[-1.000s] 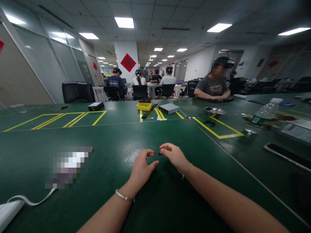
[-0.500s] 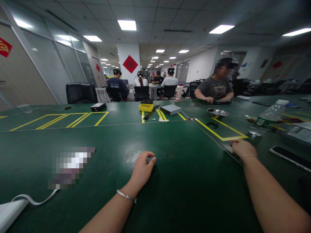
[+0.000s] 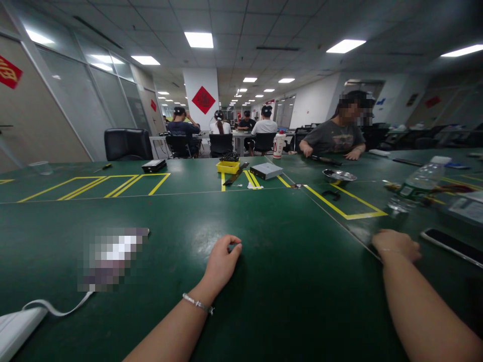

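Note:
My left hand (image 3: 222, 259) rests on the green table (image 3: 294, 281), its fingers loosely bent and the thumb apart from the index finger. Nothing shows between them. A silver bracelet (image 3: 197, 303) circles that wrist. On the right, my right hand (image 3: 396, 245) is bent at the wrist, low over the table or touching it. Its back faces me, and the fingers point right, mostly hidden and slightly blurred. Nearest to it are a dark phone (image 3: 451, 246) and a clear plastic bottle (image 3: 418, 185). I see no object in either hand.
Yellow tape (image 3: 366, 216) marks outlines on the table. A metal bowl (image 3: 339, 175), a grey box-shaped device (image 3: 266, 171), a yellow tray (image 3: 228, 167) and a black device (image 3: 154, 166) stand farther back. A blurred-out flat object (image 3: 115, 259) lies left. Across the table sits a person (image 3: 335, 138).
My right hand has drawn back from the tape corner and turned its fingers to the right. My left hand stays put. The person opposite has moved their hands apart.

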Tool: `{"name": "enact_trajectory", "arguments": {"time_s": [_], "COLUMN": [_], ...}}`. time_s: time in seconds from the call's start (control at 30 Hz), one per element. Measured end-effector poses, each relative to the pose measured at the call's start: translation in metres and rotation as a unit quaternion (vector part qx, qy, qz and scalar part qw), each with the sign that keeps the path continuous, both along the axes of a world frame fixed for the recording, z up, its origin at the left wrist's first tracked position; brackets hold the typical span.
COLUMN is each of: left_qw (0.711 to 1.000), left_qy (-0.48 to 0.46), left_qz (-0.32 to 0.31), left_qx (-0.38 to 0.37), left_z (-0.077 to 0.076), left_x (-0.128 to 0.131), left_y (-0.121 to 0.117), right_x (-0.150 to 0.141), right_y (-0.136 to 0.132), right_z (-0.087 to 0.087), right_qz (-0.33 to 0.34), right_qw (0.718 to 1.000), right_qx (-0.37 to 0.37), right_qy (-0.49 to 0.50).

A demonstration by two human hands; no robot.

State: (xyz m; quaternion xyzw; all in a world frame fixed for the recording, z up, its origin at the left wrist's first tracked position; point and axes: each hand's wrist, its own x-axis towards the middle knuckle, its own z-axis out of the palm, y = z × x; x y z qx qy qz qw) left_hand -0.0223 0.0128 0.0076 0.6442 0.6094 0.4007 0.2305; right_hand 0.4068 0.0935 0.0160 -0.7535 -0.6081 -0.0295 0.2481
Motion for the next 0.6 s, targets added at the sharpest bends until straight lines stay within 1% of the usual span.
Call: {"name": "enact_trajectory", "arguments": {"time_s": [0.17,0.27,0.33,0.37,0.43,0.47,0.53,0.6], "left_qw": [1.000,1.000,1.000,1.000,1.000,1.000,0.999,0.998], "left_qy": [0.003,-0.002,-0.005,-0.005,-0.005,-0.003,0.011,0.036], "left_qz": [-0.001,-0.009,-0.015,-0.017,-0.021,-0.025,-0.036,-0.058], "left_qx": [0.004,0.007,0.005,0.004,-0.003,-0.003,-0.002,-0.006], "left_z": [-0.003,-0.004,-0.004,-0.003,-0.002,-0.002,-0.003,-0.003], "left_x": [0.000,0.000,0.000,0.000,0.000,0.000,0.001,0.002], "left_y": [0.002,0.002,0.003,0.002,0.002,0.002,0.001,0.001], "right_x": [-0.038,-0.080,-0.119,-0.141,-0.184,-0.203,-0.234,-0.254], "right_y": [0.013,0.021,0.021,0.018,0.006,-0.003,-0.022,-0.040], "right_z": [0.006,0.006,0.005,0.004,0.003,0.003,0.001,-0.001], "right_qz": [0.025,0.056,0.119,0.172,0.282,0.327,0.400,0.452], "right_qw": [0.998,0.993,0.985,0.977,0.951,0.937,0.907,0.879], "right_qx": [0.028,0.037,0.017,-0.003,-0.047,-0.066,-0.100,-0.132], "right_qy": [-0.053,-0.098,-0.121,-0.125,-0.114,-0.103,-0.081,-0.069]}}
